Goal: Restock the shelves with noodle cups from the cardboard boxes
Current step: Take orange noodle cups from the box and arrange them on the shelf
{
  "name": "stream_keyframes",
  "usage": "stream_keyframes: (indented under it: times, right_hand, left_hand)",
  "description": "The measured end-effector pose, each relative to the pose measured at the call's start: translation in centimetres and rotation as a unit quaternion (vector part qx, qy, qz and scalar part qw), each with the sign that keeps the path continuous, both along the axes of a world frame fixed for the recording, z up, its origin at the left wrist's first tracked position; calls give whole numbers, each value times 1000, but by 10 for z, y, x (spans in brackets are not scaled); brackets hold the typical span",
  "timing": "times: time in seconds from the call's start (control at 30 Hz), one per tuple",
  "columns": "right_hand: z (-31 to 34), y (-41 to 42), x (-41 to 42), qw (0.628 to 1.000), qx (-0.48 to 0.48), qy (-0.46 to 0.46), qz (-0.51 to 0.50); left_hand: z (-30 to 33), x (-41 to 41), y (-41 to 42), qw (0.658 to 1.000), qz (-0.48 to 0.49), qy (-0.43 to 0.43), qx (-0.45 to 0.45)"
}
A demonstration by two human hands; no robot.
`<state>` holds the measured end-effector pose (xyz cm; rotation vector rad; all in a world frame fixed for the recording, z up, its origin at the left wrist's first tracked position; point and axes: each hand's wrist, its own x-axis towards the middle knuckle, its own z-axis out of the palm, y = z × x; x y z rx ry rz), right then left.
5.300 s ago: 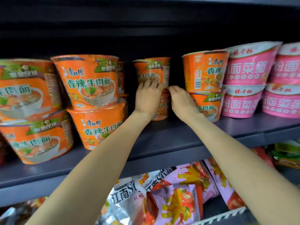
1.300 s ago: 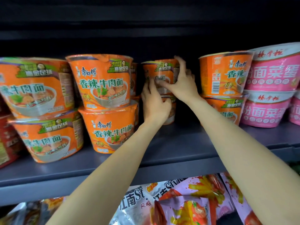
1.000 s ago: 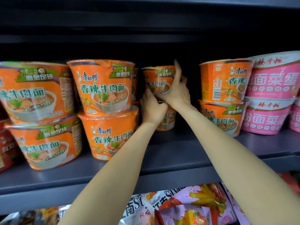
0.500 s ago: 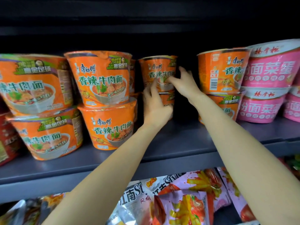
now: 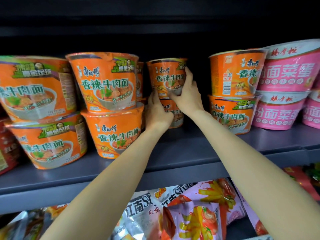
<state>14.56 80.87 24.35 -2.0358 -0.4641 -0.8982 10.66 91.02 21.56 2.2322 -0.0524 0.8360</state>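
Observation:
An orange noodle cup (image 5: 166, 75) stands on top of another orange cup (image 5: 174, 113) deep at the back of the grey shelf (image 5: 173, 156). My right hand (image 5: 187, 96) grips the top cup at its right side, thumb under its front and fingers up its flank. My left hand (image 5: 158, 113) holds the left side of the stack where the two cups meet. Both arms reach in from below. The lower cup is mostly hidden behind my hands.
Stacks of two orange cups stand at the left (image 5: 105, 84), far left (image 5: 34, 90) and right (image 5: 233, 73) of the gap. Pink cups (image 5: 287, 70) fill the far right. Snack bags (image 5: 190, 213) lie on the shelf below. A dark shelf is overhead.
The top cup has been turned so its front label faces me. My right hand now wraps its right side; my left hand has shifted to the stack's left edge.

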Motion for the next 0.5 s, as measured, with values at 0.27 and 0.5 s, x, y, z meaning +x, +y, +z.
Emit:
stream_keyframes:
  times: [0.27, 0.5]
  right_hand:
    - [9, 2, -4, 999, -9, 37, 5]
    - [-21, -69, -87, 988, -5, -152, -33]
  left_hand:
    - [2, -10, -2, 999, 9, 19, 24]
    - [16, -46, -22, 972, 70, -116, 193]
